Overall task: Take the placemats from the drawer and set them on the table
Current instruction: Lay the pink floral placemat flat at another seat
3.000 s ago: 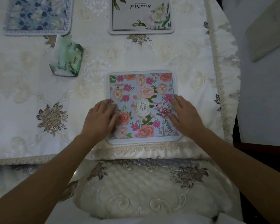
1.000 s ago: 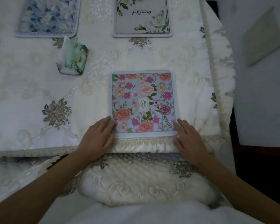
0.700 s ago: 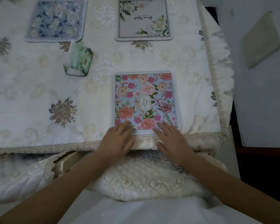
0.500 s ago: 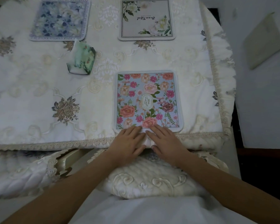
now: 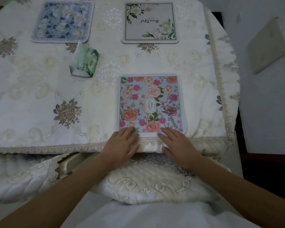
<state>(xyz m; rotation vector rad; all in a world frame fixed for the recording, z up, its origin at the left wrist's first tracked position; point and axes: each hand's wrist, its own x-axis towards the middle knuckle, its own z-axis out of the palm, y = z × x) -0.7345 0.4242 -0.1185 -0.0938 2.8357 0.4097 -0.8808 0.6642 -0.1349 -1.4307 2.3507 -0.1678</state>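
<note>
Head view: your left hand [image 5: 122, 143] and right hand [image 5: 176, 143] lay flat a little apart, fingers straight, fingertips on the near edge of the pink floral placemat [image 5: 150, 102] at the bench's [image 5: 31, 96] near right. Far left sat the blue placemat [image 5: 62, 20], far right the beige placemat [image 5: 150, 22]. A green tissue pack [image 5: 84, 63] lay just beside the blue one.

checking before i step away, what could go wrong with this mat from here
The pink floral placemat lies with its near edge right at the lace trim, so a pull from the left hand or right hand, both flat on that edge, could slide it off. Dragging the loose tablecloth might also shift the blue placemat and tissue pack.
</note>
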